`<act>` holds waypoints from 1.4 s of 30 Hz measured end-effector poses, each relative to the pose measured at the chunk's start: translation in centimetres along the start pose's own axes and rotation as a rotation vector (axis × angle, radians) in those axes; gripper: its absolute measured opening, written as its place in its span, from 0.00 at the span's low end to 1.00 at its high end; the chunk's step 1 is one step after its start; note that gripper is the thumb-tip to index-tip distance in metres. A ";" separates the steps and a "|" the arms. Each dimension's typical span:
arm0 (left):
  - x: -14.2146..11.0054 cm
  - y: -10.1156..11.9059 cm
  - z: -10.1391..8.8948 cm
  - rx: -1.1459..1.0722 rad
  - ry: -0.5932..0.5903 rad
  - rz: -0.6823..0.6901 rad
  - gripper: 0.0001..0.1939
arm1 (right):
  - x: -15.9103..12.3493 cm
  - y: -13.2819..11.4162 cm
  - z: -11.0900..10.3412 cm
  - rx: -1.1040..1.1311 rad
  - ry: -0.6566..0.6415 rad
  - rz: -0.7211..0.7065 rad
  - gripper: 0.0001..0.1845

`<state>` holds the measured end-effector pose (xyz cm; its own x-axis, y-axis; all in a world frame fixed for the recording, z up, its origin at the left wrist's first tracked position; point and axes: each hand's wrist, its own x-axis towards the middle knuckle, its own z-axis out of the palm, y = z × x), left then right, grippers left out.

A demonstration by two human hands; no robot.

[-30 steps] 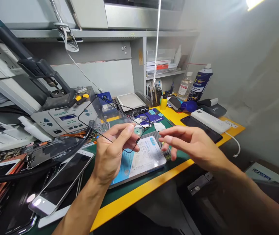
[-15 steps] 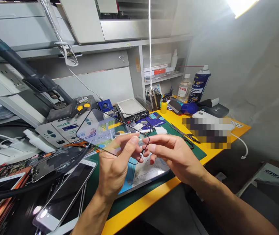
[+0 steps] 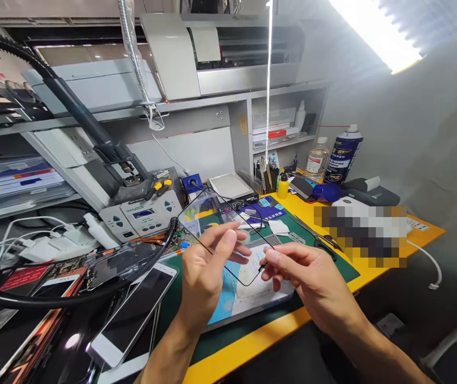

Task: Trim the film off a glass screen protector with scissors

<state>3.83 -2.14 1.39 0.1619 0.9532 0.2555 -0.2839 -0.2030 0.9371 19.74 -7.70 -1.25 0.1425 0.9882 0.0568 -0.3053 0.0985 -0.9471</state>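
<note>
A clear phone screen glass (image 3: 201, 214) with a thin black border is held tilted in the air between my two hands. My left hand (image 3: 206, 266) is around its near long edge, thumb in front and the other fingers curled behind. My right hand (image 3: 300, 266) pinches the border at the right end between thumb and fingertips. Below lies a flat box (image 3: 248, 305) with a blue and white printed top, on a green mat (image 3: 228, 341). A perforated metal plate (image 3: 270, 241) shows just beyond the box.
Several phones, among them a white phone (image 3: 134, 314), crowd the left, crossed by a black hose (image 3: 72, 298). Behind stand a grey control unit (image 3: 140, 213) and a flat-topped device (image 3: 230, 186). Scissors (image 3: 327, 248), a yellow bottle (image 3: 283, 186) and a spray can (image 3: 343, 154) are at right.
My view has tilted upward and shifted left, so the bench sits lower and farther right. The left fingers have loosened and moved away from the right hand, which still grips the glass's end.
</note>
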 end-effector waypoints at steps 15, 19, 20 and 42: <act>-0.9 0.5 -0.6 -0.052 -0.151 -0.034 0.12 | -1.7 -1.8 -1.9 -0.187 -0.118 0.137 0.15; -1.2 0.3 -0.4 -0.023 -0.274 -0.023 0.13 | -1.1 -2.9 -1.7 -0.180 -0.104 0.061 0.16; -1.3 0.3 -0.4 0.005 -0.304 -0.016 0.13 | -1.0 -2.9 -1.6 -0.180 -0.102 0.048 0.14; -1.5 0.8 -0.3 -0.024 -0.199 0.072 0.10 | -2.6 -0.9 -1.6 -0.312 0.018 -0.019 0.13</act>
<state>3.04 -3.65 1.66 0.3235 0.8728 0.3655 -0.3230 -0.2612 0.9096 21.11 -10.57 -1.03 0.1626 0.9840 0.0728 0.0012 0.0736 -0.9973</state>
